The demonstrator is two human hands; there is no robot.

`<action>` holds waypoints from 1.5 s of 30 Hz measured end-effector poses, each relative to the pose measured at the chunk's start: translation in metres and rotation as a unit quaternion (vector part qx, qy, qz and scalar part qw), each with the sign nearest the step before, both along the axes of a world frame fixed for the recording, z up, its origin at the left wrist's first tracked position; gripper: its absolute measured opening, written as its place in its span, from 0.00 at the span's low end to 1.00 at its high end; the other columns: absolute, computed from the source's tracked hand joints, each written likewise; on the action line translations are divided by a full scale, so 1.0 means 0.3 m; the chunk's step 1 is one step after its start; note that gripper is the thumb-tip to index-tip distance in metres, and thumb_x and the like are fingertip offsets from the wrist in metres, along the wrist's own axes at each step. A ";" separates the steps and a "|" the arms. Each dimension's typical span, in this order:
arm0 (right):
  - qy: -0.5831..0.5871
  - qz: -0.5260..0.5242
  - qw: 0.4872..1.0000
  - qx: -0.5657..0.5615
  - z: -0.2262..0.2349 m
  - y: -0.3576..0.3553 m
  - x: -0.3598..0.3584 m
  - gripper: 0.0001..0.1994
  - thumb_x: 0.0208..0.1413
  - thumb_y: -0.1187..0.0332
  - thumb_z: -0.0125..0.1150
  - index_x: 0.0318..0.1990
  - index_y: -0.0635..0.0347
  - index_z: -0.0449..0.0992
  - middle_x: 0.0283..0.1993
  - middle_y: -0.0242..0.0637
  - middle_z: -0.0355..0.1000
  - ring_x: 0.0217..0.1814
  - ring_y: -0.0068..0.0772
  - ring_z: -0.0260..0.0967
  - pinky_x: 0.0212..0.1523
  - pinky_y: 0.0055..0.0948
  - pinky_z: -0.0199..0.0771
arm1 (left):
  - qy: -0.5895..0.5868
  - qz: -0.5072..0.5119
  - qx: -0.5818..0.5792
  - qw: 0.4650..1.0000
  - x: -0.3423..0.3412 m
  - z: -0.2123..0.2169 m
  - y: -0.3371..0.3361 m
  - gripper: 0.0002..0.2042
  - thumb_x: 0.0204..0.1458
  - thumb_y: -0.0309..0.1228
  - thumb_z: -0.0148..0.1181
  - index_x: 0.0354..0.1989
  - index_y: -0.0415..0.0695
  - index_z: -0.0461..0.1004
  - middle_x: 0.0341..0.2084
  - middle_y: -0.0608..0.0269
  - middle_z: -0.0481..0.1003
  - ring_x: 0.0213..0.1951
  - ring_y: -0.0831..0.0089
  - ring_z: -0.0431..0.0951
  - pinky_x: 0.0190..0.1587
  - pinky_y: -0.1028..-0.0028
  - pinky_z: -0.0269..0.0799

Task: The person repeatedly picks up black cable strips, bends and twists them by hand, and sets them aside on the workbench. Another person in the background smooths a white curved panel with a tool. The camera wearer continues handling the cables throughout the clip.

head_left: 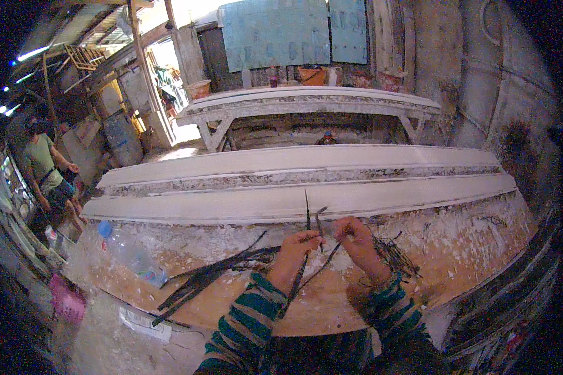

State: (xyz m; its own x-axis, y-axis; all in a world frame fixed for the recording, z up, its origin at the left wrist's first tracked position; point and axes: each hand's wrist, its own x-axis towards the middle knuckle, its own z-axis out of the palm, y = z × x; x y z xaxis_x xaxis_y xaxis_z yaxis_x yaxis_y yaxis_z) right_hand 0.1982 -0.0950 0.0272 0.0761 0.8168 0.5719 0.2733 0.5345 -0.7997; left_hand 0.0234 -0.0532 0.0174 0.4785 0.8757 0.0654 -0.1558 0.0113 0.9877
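Note:
My left hand (297,247) is closed around a long dark flat strip (307,209), which sticks up above my fingers and hangs down below them. Close beside its fingertips stands a thinner dark strip with a bent tip (319,220). My right hand (358,242) is pinched, fingertips together, at the upper end of a narrow dark strip (322,265) that slants down toward my left wrist. Left of my left hand lies a bundle of dark strips (209,278) on the wooden tabletop (338,306). Thin dark strands (397,253) lie in a tangle beside my right wrist.
A clear plastic bottle with a blue cap (128,253) lies on the table's left. Long white panels (281,199) span its far side. Behind stands another white bench (313,100) with an orange bucket (312,76). A person (44,162) is at far left, above a pink basket (67,299).

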 end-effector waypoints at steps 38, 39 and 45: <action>-0.058 -0.014 0.998 -0.016 -0.015 -0.008 -0.064 0.04 0.45 0.73 0.63 0.30 0.60 0.77 0.30 0.32 0.71 0.33 0.26 0.66 0.34 0.24 0.65 | -0.111 -0.022 -0.144 0.983 0.006 0.013 0.001 0.07 0.50 0.28 0.57 0.34 0.39 0.74 0.25 0.69 0.73 0.25 0.81 0.69 0.29 0.83 0.64; -0.062 -0.015 0.998 0.003 -0.015 -0.007 -0.063 0.04 0.46 0.73 0.63 0.30 0.60 0.77 0.30 0.32 0.71 0.32 0.25 0.66 0.34 0.24 0.65 | -0.094 -0.023 -0.097 0.991 0.004 0.018 0.000 0.06 0.50 0.28 0.57 0.34 0.39 0.74 0.24 0.69 0.73 0.25 0.82 0.69 0.29 0.84 0.63; -0.064 -0.020 0.995 -0.072 0.011 -0.022 -0.067 0.05 0.47 0.70 0.63 0.30 0.60 0.76 0.30 0.32 0.72 0.33 0.24 0.67 0.35 0.25 0.66 | -0.069 0.000 -0.075 0.995 0.004 0.022 -0.010 0.05 0.49 0.29 0.59 0.30 0.41 0.74 0.23 0.71 0.72 0.24 0.83 0.68 0.28 0.84 0.62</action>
